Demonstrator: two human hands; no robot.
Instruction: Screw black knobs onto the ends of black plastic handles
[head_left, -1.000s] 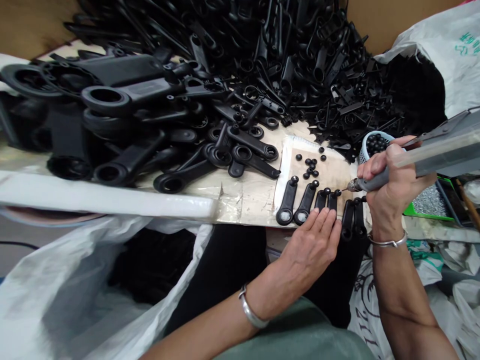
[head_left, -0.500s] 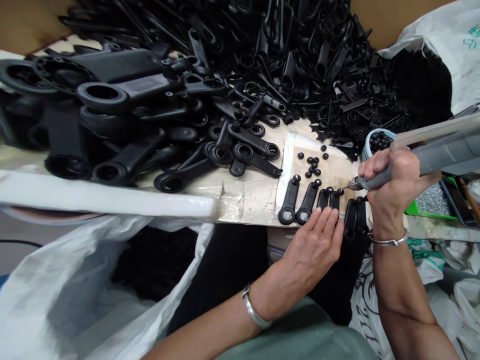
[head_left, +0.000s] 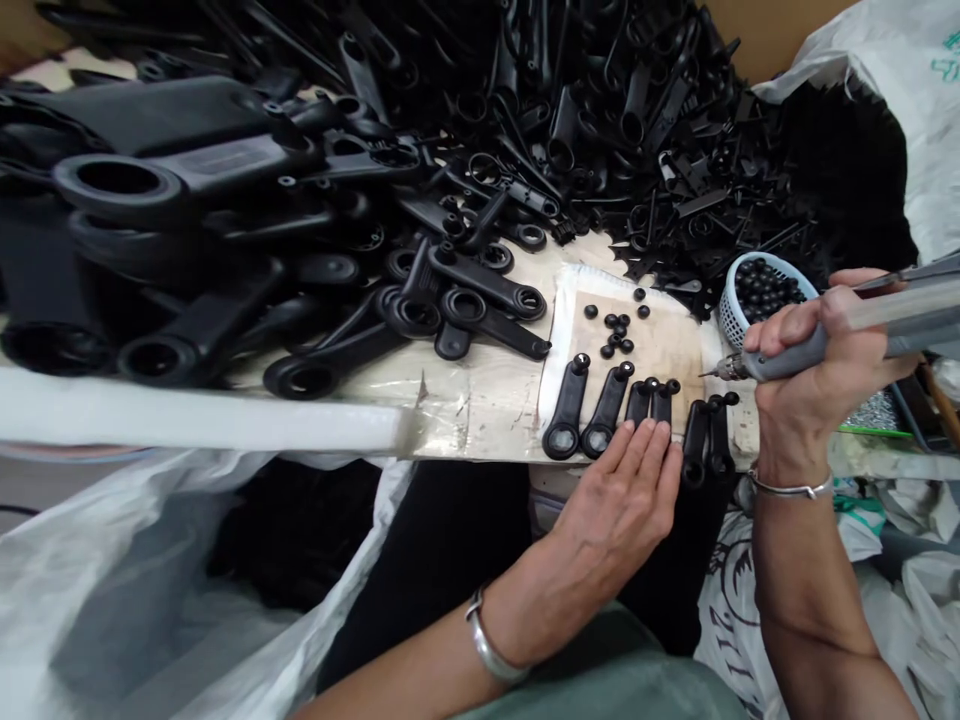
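Note:
My left hand (head_left: 626, 490) lies flat with fingers stretched out, pressing on the near ends of small black plastic arms (head_left: 651, 402) lined up at the bench edge. Two more arms (head_left: 568, 408) lie just left of it, and another pair (head_left: 706, 438) to its right. My right hand (head_left: 814, 370) is wrapped round a grey powered screwdriver (head_left: 780, 358), whose tip points left and hovers just right of the arms' far ends. Loose black caps (head_left: 619, 335) lie on the worn pad (head_left: 667, 345) beyond the row.
A big heap of black plastic levers (head_left: 450, 150) fills the bench behind. A small blue basket of black caps (head_left: 757, 290) stands by my right hand. A green tray of screws (head_left: 870, 412) lies at the right. White sacks (head_left: 150, 580) hang below the bench.
The screwdriver tip has drawn back to the right, away from the arm ends. My left hand has stayed flat on the arms. The camera has dipped a little.

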